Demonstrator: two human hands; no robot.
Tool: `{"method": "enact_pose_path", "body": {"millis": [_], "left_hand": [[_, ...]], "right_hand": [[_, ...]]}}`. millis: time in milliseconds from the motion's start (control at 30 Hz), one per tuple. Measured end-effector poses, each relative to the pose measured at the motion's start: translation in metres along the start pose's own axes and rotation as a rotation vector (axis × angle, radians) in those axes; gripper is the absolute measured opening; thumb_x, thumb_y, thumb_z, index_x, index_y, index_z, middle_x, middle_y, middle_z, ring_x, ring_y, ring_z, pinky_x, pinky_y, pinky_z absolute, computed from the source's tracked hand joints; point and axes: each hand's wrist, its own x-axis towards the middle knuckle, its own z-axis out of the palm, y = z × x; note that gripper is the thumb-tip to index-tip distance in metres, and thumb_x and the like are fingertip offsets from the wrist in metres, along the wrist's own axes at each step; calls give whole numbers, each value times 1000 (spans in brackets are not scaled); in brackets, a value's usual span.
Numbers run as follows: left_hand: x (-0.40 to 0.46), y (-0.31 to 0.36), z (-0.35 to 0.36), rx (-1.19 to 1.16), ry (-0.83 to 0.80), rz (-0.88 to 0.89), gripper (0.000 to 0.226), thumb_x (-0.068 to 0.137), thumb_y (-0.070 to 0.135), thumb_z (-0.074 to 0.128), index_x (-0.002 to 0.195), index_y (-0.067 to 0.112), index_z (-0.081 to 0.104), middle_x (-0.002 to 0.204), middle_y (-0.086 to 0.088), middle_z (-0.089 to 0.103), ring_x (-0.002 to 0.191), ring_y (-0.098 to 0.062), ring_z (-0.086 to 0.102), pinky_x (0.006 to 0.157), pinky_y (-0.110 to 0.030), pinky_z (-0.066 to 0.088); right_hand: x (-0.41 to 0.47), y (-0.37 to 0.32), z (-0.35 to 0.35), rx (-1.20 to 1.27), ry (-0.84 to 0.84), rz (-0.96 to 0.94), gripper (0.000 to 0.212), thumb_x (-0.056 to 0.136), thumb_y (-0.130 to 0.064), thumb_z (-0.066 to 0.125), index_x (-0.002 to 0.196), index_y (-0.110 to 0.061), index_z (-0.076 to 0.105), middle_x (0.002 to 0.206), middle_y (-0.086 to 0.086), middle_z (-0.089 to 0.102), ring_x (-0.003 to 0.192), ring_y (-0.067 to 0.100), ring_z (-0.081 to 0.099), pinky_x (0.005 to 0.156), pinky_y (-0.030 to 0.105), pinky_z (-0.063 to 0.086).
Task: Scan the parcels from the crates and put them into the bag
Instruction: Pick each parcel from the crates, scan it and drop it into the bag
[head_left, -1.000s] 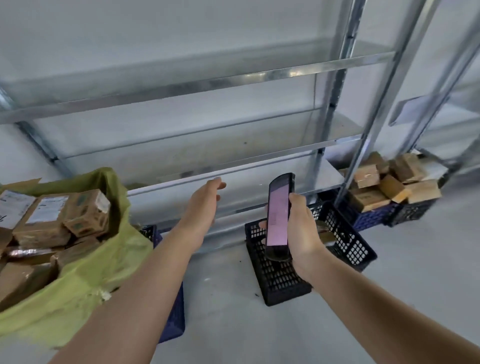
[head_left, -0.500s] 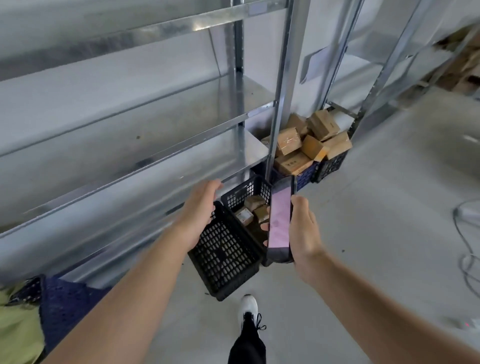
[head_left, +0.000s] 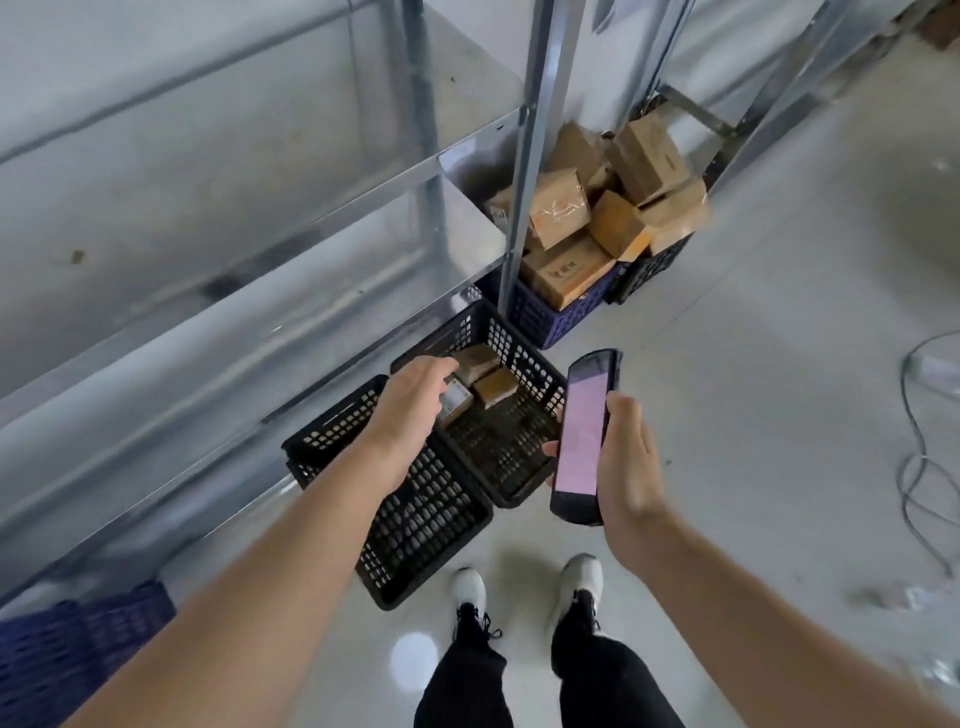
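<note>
Reaching into the black crate (head_left: 511, 358)

The left hand (head_left: 415, 397) was open over small parcels (head_left: 478, 379). The right hand (head_left: 626, 462) gripped the scanner (head_left: 582, 434).

The black crate (head_left: 511, 415) stood open at the top, its far corner taken by three small parcels (head_left: 480, 382) and the rest of its floor bare. The left hand (head_left: 410, 410) hung over its near-left rim; the right hand (head_left: 626, 462) held the scanner (head_left: 582, 436) above its right rim. A shelf upright (head_left: 530, 156) rose just behind the crate. Beyond it, piled boxes (head_left: 597, 208) overflowed the blue crate (head_left: 556, 312). Bare floor (head_left: 753, 389) lay open to the right, with a loose cable (head_left: 919, 467) farther out.
</note>
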Motion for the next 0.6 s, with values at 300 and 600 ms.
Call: {"method": "enact_pose_path", "body": {"millis": [300, 600], "left_hand": [[183, -23, 83, -38, 33, -66, 26, 108, 37, 49, 116, 19, 67, 114, -1, 61, 117, -25, 58, 109, -44, 45], [396, -122, 160, -218, 183, -260, 33, 107, 37, 52, 136, 26, 66, 137, 3, 58, 128, -19, 55, 118, -47, 43]], "right_hand": [[204, 14, -7, -94, -30, 69, 63, 77, -63, 36, 110, -15, 61, 114, 34, 66, 78, 28, 65, 68, 43, 50], [432, 80, -3, -292, -122, 21, 37, 89, -53, 28, 98, -30, 56, 120, 10, 71, 90, 29, 67, 66, 35, 47]]}}
